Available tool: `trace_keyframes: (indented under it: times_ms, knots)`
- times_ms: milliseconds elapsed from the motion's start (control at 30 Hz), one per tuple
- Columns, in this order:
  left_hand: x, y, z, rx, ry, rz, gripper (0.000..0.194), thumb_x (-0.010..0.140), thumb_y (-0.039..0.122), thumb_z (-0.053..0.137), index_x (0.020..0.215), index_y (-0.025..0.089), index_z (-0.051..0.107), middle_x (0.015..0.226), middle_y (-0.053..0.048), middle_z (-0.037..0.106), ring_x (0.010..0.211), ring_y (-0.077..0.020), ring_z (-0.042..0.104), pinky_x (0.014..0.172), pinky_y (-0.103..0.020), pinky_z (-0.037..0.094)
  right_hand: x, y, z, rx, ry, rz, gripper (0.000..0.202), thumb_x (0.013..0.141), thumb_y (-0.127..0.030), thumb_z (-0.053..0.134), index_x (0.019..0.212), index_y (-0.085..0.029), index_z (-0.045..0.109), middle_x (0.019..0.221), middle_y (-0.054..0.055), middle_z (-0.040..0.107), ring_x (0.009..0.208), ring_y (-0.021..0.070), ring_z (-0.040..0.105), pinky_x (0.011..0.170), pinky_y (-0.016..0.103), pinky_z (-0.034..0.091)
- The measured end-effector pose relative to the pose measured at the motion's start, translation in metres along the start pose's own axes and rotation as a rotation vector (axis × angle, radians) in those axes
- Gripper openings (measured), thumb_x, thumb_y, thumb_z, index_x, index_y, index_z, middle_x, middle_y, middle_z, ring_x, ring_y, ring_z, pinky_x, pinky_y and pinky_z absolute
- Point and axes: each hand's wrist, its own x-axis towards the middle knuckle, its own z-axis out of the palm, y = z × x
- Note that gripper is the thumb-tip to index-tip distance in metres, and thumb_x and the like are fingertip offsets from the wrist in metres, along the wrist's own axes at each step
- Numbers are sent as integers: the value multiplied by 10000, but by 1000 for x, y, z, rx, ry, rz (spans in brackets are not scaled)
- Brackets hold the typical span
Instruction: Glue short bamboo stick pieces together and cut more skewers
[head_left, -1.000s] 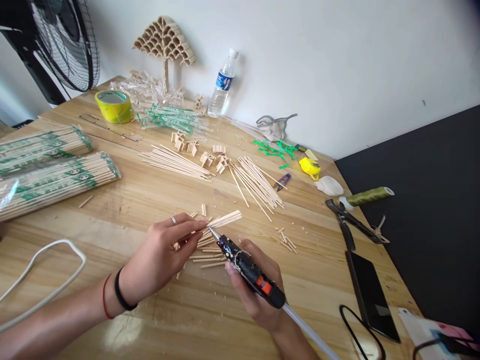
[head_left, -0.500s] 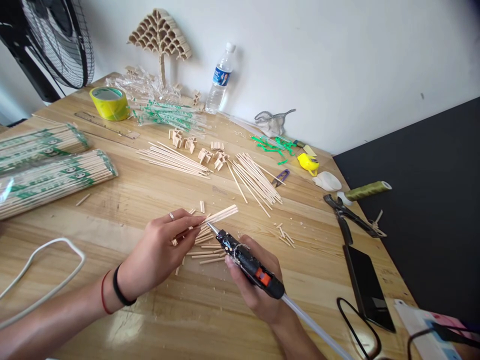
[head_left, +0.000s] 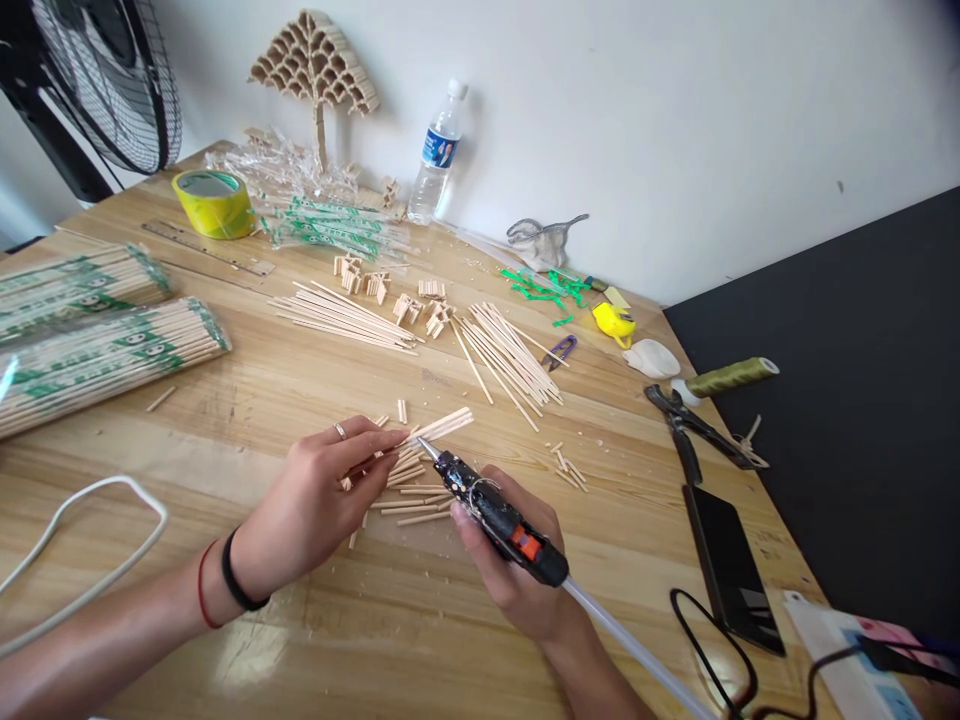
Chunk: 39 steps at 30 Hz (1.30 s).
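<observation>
Compared with half a second ago, the nozzle [head_left: 429,449] of the glue gun [head_left: 495,515] sits slightly farther along the strip of sticks [head_left: 448,424], toward its free end; the strip itself stays in the same grip, and the view has shifted a little.

The worktop [head_left: 300,640] meets the wall along its back edge, and its right edge slants toward the viewer beside a dark panel [head_left: 840,400]. Near that right edge lie the pliers [head_left: 694,430] and the phone [head_left: 731,570], and the thread spool [head_left: 731,378] reaches across it. Wrapped stick bundles [head_left: 120,350] lie toward the left edge, with a white cable [head_left: 112,485] looping nearer the viewer. Between cable and phone, the hands have room in front of the loose short sticks [head_left: 412,505]; two spreads of long sticks, one left [head_left: 349,320] and one right [head_left: 510,360], lie farther back.

The left hand [head_left: 322,490] has a narrow fingertip grip on one end of the strip, which points right and away, above the short sticks. The right hand [head_left: 517,565] is wrapped around the glue gun, nozzle at the strip beside the left fingertips; I cannot tell whether it touches.
</observation>
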Motion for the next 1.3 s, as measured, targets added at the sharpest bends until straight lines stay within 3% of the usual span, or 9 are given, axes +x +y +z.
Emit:
trace_keyframes:
  times_ms: [1300]
  knots:
    - [0,-1,-1,28,6,-8,204,1002,123,613,1113,172,778,893,-30,746,697,-109,688,630,-197,518,2,-1,-7,17,154,86,257,1021,-282,621,790,-229,522,668,-40,484,580,136,455,566,281,404]
